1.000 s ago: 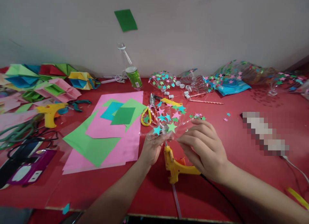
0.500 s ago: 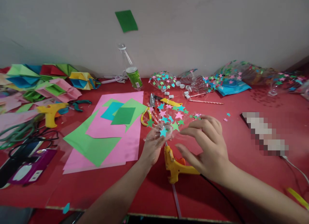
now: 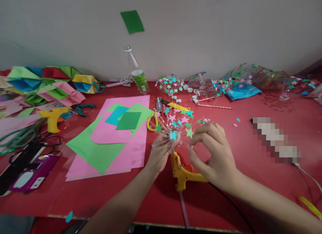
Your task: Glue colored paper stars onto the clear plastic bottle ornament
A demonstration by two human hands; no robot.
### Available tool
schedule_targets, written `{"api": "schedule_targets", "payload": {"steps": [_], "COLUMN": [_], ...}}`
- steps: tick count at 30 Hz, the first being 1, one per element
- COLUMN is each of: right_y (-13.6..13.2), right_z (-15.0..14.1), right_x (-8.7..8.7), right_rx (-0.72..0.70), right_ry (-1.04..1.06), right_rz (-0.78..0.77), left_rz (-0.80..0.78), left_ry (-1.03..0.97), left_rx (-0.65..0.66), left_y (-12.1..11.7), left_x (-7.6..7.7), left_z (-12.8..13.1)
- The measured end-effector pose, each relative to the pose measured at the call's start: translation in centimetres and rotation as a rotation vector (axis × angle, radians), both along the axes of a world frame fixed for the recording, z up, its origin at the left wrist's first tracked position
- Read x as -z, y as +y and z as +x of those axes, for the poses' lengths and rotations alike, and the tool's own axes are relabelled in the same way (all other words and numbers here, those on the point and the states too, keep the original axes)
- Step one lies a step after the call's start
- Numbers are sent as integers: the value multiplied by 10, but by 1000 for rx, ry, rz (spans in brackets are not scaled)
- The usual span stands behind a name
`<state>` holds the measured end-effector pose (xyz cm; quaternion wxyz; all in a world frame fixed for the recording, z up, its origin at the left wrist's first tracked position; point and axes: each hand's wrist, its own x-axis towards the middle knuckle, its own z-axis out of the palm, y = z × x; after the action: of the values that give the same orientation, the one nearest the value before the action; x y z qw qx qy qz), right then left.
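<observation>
Two hands [image 3: 159, 152] | one star-covered plastic piece [image 3: 173, 135] | two glue guns [image 3: 179, 175]

Head-worn view, forward and down, left hand [image 3: 159, 153] and right hand [image 3: 215, 153] near, wall [image 3: 201, 36] beyond

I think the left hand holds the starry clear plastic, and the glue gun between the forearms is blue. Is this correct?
Not the colour: the head view shows the glue gun is yellow. The left hand does hold the starry clear plastic.
</observation>
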<state>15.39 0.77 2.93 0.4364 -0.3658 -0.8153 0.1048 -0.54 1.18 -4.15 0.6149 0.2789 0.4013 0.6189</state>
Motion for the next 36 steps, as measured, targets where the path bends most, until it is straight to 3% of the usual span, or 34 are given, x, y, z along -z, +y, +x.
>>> {"api": "schedule_targets", "payload": {"steps": [5,15,21,27,36], "right_y": [-1,-4,-2,10,13], "right_z": [-3,0,10,22,12], "right_x": [0,1,-8,-13,-6], "right_rx": [-19,-62,-26,-33,-131], "right_ry": [14,-72,-24,-87,-204], "right_rz": [-13,185,240,233,184], "left_rz": [-7,-27,-17,-29,-11], "left_ry": [1,-6,-33,-59,-87], "left_rx": [31,40,25,13,11], "left_y": [0,1,2,3,4], "left_x": [2,-4,1,2,-1], "left_z": [-1,0,-3,-7,-7]}}
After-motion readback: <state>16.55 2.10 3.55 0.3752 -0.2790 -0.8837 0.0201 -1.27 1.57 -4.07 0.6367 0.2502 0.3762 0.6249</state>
